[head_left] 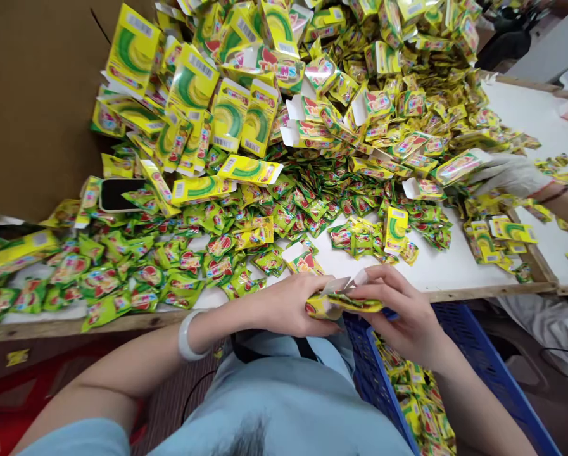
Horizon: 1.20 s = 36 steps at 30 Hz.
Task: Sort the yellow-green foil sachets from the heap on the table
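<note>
Near the table's front edge, my left hand [290, 304] is closed around a small yellow candy box [316, 307] with its white end flaps open. My right hand [402, 310] is closed at the open end, its fingers on a flat yellow and green candy packet [359, 304] that meets the box opening. How far the packet sits inside is hidden. Just beyond my hands lies another open carton [305, 259] with a watermelon print. Green watermelon candy packets [151, 275] spread to the left, and a small group of packets [354, 237] lies ahead.
A big heap of yellow cartons [231, 114] and packets covers the back of the white table [478, 269]. A phone [119, 195] lies among them. A cardboard box [37, 107] stands left. Below is a blue crate [492, 373] holding packets. At right, a co-worker's gloved hand [511, 174] reaches in.
</note>
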Tool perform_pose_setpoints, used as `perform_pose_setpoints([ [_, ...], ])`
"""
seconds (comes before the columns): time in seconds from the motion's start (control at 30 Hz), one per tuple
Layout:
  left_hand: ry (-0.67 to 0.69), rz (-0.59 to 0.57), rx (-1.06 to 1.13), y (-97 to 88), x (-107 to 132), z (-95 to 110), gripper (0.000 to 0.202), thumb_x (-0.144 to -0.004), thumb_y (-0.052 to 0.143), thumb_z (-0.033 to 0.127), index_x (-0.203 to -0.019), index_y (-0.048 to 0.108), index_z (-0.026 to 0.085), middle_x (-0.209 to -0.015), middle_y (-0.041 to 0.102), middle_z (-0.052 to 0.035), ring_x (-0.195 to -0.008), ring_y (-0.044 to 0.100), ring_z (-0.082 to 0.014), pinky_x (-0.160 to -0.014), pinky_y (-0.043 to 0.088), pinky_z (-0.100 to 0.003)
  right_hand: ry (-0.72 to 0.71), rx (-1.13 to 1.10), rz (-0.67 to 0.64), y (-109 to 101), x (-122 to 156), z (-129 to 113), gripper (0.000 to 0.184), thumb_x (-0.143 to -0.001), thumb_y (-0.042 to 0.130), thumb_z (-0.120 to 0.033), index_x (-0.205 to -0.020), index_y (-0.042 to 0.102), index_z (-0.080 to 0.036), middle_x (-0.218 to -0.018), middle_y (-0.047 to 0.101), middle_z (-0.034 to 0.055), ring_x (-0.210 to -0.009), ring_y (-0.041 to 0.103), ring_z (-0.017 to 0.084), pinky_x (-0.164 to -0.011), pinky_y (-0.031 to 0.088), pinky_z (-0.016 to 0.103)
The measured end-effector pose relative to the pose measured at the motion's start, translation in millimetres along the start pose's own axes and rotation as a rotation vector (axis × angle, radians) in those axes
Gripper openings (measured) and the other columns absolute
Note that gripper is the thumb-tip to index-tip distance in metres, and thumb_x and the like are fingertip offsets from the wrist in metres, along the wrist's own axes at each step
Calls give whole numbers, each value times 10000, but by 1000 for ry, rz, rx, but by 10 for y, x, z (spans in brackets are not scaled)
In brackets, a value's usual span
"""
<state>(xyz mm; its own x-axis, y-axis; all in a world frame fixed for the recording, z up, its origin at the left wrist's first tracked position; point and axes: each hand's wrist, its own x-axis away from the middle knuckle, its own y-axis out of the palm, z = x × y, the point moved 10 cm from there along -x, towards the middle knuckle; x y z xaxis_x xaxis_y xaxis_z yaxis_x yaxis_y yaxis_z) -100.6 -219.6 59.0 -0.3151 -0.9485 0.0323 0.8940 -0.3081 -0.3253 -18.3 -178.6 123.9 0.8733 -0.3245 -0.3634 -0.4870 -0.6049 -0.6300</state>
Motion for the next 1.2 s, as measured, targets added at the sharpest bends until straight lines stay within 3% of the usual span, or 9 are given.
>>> perform_pose_setpoints([
  [0.2,-41,48,62,1,22,-78,242,-843,650,333,-1017,605,170,-882,688,-21,-763,612,-161,-713,474,-256,11,-26,-20,56,-18,40,235,-925,564,-81,-1112,616,-213,-993,619,64,-905,629,158,-742,548,255],
  [0.3,-55,26,34,65,10,-97,193,-828,648,318,-950,593,179,-827,665,-5,-721,602,-154,-662,449,-245,-58,33,-150,171,10,-92,294,-936,491,-39,-1159,604,-193,-1022,617,89,-902,628,164,-725,537,257],
  [0.43,-85,35,-99,114,-12,-143,199,-789,661,339,-853,544,191,-762,607,4,-656,556,-147,-588,388,-242,78,36,-316,310,54,-64,254,-928,490,-41,-1086,628,-184,-960,609,76,-828,629,166,-694,536,269],
  [0.57,-83,29,-97,120,-31,-136,165,-770,649,276,-841,524,196,-749,588,13,-649,544,-147,-571,369,-243,95,168,-279,302,34,-84,264,-939,425,-35,-1051,620,-172,-976,598,97,-821,630,184,-666,546,290],
  [0.7,-58,-19,56,120,-16,-85,141,-799,614,250,-913,550,197,-814,623,9,-721,572,-154,-636,426,-241,161,-38,-254,240,51,10,246,-956,523,-122,-1190,545,-195,-1094,583,101,-939,636,174,-728,569,259],
  [0.8,-41,-69,90,172,18,-84,143,-800,591,235,-933,554,196,-837,626,4,-747,573,-158,-665,441,-244,151,-97,-211,176,107,62,183,-960,534,-117,-1113,574,-210,-1070,593,78,-912,640,142,-726,550,223],
  [0.9,-120,-133,62,300,66,-198,204,-769,618,248,-954,547,202,-847,635,0,-740,584,-170,-635,436,-248,43,1,-282,269,195,-29,217,-966,455,-64,-983,628,-194,-909,622,55,-763,628,136,-639,505,226],
  [1.07,-262,-136,-12,450,126,-332,405,-729,652,276,-1101,520,186,-893,662,-33,-728,618,-199,-607,457,-273,133,-31,-593,600,371,-44,355,-932,450,-57,-1196,632,-208,-1036,679,84,-866,672,171,-692,530,254],
  [1.2,-188,-109,43,470,134,-243,717,-719,684,235,-1362,371,182,-1105,680,-69,-933,670,-227,-775,532,-306,205,-177,-420,529,394,45,241,-961,528,-162,-1147,668,-227,-1013,716,65,-912,691,163,-769,555,254],
])
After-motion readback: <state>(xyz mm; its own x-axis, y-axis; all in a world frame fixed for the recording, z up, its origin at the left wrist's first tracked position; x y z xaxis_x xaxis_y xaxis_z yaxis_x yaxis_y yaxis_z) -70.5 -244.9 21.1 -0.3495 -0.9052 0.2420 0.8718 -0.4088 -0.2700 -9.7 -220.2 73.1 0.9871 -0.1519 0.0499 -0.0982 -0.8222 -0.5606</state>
